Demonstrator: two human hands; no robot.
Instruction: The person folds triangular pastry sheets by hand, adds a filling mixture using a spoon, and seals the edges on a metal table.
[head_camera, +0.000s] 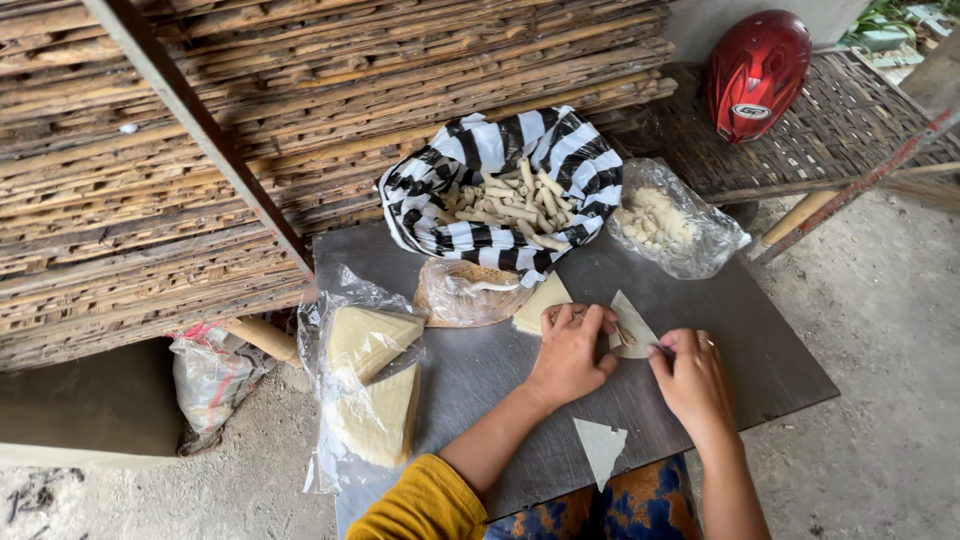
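My left hand (572, 350) and my right hand (692, 372) both pinch a pale triangular pastry wrapper (630, 322) with a bit of filling on it, lying on the grey metal tabletop (760, 340). Another wrapper (541, 301) lies under my left fingers. A single loose triangular wrapper (600, 446) sits near the table's front edge. Stacks of triangular wrappers (370, 380) rest on clear plastic at the left. A black-and-white striped bag (500, 185) holds several finished rolled sticks at the back.
A clear plastic bag of pale filling (665, 225) lies at the back right, and a small plastic-covered bowl (465, 290) stands mid-table. A red helmet (755, 70) rests on a woven bench. Stacked bamboo slats (200, 150) fill the left. A tied plastic bag (210, 375) sits on the ground.
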